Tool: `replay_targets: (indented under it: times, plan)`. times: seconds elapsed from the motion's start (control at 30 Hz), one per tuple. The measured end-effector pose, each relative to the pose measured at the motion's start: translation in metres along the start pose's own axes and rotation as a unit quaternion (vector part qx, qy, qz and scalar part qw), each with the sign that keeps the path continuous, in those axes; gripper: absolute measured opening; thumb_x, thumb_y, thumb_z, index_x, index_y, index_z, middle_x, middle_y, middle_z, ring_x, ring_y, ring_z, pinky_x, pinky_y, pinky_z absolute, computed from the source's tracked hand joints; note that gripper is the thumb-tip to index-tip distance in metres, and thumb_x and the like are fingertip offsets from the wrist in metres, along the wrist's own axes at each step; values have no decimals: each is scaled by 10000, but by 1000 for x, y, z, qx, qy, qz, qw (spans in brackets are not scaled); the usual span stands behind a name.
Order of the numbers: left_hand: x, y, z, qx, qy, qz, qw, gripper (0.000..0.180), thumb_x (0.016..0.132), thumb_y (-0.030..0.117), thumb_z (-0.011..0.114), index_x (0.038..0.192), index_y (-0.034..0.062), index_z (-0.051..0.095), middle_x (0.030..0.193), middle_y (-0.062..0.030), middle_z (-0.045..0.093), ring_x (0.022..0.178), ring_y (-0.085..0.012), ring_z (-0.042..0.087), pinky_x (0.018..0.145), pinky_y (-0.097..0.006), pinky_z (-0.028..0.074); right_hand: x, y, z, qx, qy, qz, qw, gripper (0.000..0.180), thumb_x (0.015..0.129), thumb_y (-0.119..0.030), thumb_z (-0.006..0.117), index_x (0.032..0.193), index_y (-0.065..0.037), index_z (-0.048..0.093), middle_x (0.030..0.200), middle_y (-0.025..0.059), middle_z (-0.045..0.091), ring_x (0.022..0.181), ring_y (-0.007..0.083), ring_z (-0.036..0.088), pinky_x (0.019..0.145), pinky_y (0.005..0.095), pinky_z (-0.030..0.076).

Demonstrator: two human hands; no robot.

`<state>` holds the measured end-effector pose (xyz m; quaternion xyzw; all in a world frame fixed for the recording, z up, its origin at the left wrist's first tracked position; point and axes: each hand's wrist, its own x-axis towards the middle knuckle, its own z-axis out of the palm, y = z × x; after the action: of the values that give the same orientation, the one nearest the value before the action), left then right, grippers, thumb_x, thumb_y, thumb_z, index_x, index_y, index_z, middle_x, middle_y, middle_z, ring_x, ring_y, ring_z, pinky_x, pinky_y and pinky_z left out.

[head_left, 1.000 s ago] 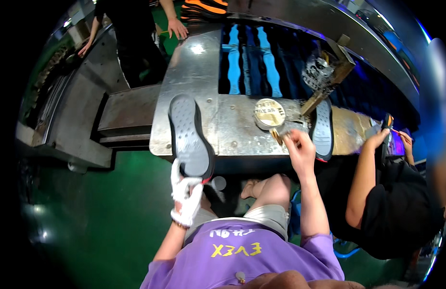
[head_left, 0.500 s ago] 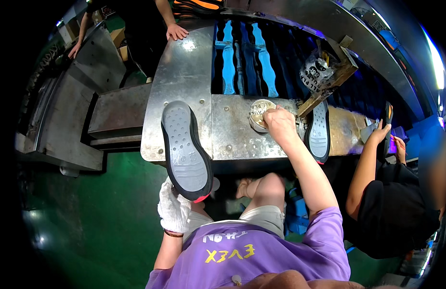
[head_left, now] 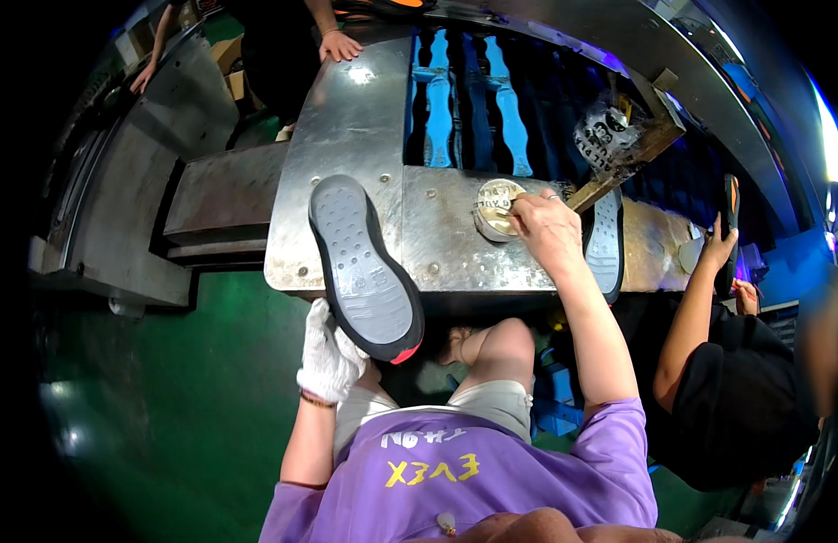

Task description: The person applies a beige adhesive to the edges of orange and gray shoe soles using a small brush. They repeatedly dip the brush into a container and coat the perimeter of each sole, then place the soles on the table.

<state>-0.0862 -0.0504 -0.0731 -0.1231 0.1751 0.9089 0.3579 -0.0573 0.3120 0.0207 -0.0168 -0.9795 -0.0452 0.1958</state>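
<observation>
My left hand (head_left: 332,357), in a white knitted glove, grips the edge of a shoe sole (head_left: 369,271) near its heel. This sole is black-rimmed with a grey dimpled inner face and a red heel patch; its toe end lies over the metal table, its heel juts past the front edge. My bare right hand (head_left: 547,228) is closed at the rim of a small round tub (head_left: 497,201) with pale contents. Whatever its fingers pinch is too small to make out. Beyond my right wrist lies a second grey-and-black sole (head_left: 604,244), partly covered by my forearm.
Behind the metal table (head_left: 347,136) runs a dark conveyor with blue wavy slats (head_left: 439,118). A wooden bar (head_left: 627,167) with a plastic bag (head_left: 604,136) stands over the table. A co-worker at right holds a sole (head_left: 729,231); another person's hand (head_left: 339,45) rests at far left.
The sole and my gloved hand have shifted slightly right, the hand now showing more beside the sole. My right hand has moved a little right, toward the tub's right rim.
</observation>
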Motion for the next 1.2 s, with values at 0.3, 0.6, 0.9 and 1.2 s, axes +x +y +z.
replay_targets:
  times: [0.3,0.6,0.9,1.2]
  plan:
    - [1,-8,27,230,9,154,961,284,825,-3,593,1098,-50,653,1008,-170,724,881,-303,721,784,-416,617,-44,-22,-30,30,146,-61,987,159,785,-88,779,896,-96,665,1115,37,698,878,252,627,791,376,487]
    - [-53,-52,95,313,189,341,866,244,910,-38,608,1149,-19,650,1028,-117,715,811,-187,684,675,-317,553,-89,-113,-80,144,120,-150,971,249,775,-190,784,1009,-219,705,1136,-28,717,779,143,603,912,354,386]
    - [-73,-62,55,543,118,433,709,330,902,114,758,1202,7,668,1145,-95,718,1018,-174,683,949,-336,514,-72,-135,-90,101,64,-152,981,34,803,-145,655,834,-131,649,1065,-42,653,874,120,586,892,306,421]
    - [-76,-69,86,512,174,411,734,254,884,-24,674,1137,-44,694,1118,-125,732,960,-206,704,864,-339,563,-85,-148,-70,105,87,-80,987,167,762,-233,785,865,-148,686,1081,-8,677,832,175,606,888,373,407]
